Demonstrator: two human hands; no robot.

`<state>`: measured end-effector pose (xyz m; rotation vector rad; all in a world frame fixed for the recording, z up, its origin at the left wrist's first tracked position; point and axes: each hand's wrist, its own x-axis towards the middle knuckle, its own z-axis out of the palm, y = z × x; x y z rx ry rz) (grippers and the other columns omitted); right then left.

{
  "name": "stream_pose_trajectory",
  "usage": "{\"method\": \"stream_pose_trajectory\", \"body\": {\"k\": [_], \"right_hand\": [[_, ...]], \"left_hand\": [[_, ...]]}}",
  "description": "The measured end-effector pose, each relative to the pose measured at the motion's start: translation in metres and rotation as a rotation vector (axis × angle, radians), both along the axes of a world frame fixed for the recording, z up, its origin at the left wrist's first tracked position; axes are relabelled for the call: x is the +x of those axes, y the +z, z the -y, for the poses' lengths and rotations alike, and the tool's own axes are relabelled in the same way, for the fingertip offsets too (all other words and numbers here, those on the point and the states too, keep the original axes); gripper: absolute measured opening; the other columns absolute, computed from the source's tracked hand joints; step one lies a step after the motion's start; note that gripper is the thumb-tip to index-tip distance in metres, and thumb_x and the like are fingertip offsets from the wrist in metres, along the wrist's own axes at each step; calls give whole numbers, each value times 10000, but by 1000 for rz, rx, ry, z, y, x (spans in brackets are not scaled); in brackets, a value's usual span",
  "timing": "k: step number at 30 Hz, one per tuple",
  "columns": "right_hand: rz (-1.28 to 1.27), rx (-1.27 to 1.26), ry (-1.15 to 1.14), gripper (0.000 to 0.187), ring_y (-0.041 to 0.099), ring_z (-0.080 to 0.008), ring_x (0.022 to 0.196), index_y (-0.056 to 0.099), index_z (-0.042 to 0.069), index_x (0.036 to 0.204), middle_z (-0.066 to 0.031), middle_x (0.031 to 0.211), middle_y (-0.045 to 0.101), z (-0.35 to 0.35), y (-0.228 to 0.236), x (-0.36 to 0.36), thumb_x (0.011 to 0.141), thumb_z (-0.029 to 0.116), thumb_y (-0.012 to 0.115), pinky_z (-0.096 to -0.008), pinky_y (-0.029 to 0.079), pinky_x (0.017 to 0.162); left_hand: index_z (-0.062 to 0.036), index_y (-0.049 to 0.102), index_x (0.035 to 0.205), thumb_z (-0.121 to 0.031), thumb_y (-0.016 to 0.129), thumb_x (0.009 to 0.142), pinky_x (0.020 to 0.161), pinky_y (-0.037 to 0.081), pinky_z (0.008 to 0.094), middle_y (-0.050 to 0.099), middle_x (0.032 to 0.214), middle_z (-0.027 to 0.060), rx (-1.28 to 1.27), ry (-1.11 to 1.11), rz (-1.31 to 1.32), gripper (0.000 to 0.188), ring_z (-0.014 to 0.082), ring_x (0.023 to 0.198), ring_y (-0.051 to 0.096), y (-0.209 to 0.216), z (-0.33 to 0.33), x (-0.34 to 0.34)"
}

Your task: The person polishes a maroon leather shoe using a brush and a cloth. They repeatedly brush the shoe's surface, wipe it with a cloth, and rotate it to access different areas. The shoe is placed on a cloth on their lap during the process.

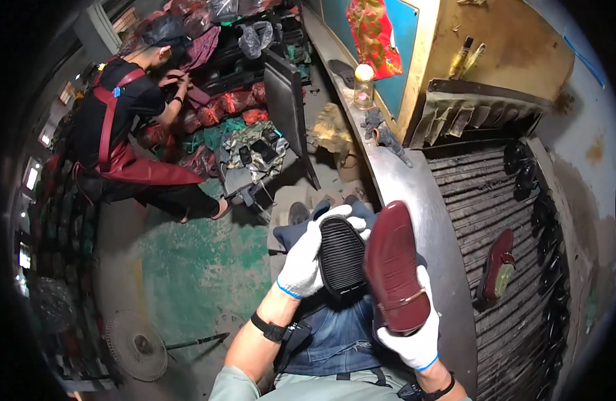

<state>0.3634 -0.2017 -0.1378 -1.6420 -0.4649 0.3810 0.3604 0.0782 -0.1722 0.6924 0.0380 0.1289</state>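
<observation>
- OK, L hand [304, 267] clamped on sole [343, 257] by its side; R hand [417, 339] wrapped round shoe [391, 257] at its lower end. Both pcs up over denim [335, 344], side by side, sole on L.
- IMO: grip sole by rim, keep ribs clear; cradle shoe w/o denting it.
- Sole: black, prob. rubber, long oval, crosswise ribs.
- Shoe: maroon, smooth, leather-like, rounded end up, thin pale strip lower down.
- Rack [463, 230], R side: dark slats w/ 2nd maroon shoe [500, 257].
</observation>
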Motion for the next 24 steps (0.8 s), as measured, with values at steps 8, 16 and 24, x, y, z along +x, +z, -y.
{"method": "stream_pose_trajectory", "body": {"k": [8, 16, 24], "right_hand": [[198, -155, 90, 1141, 757, -304, 1218, 415, -95, 1660, -239, 1399, 715, -10, -14, -19, 728, 156, 1023, -413, 600, 1057], [197, -153, 87, 1133, 773, -322, 1162, 432, -92, 1654, -228, 1336, 725, -14, -19, -17, 724, 169, 1024, -413, 612, 1010], [158, -176, 88, 1135, 778, -314, 1146, 434, -81, 1659, -217, 1324, 731, -14, -19, -17, 724, 178, 1022, -411, 614, 1003]], "left_hand": [[-12, 393, 1702, -621, 534, 1136, 1273, 457, 550, 577, 1614, 243, 145, -38, 37, 843, 414, 1497, 571, 7, 3, 0], [-7, 375, 1714, -614, 520, 1144, 1288, 440, 545, 572, 1623, 249, 220, -46, 25, 845, 414, 1513, 559, 7, -2, 1], [-5, 361, 1720, -592, 523, 1147, 1294, 434, 535, 562, 1634, 250, 235, -42, 46, 836, 406, 1517, 555, 6, 0, 2]]}}
